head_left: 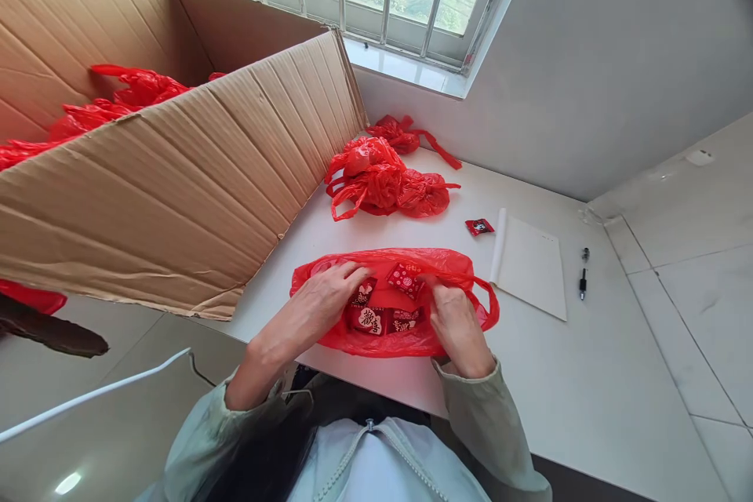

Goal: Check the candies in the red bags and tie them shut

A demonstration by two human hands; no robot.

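Note:
A red plastic bag (376, 347) lies spread open on the white table in front of me. Inside it are several small red packets with printed patterns and characters, among them a dotted packet (405, 280) and one with large white characters (370, 320). My left hand (323, 300) reaches in from the left, its bent fingers closed at a dark red packet (363, 292). On the opposite side, my right hand (457, 323) has its fingers curled at the bag's inner right side, beside a loop handle (489, 304). The fingertips are partly hidden and slightly blurred.
A large cardboard box (235, 165) with red bags (135, 90) inside stands at the left. Knotted red bags (373, 172) lie behind my hands. To the right are a single red packet (479, 227), a white notepad (532, 263) and a pen (583, 274). A barred window is ahead.

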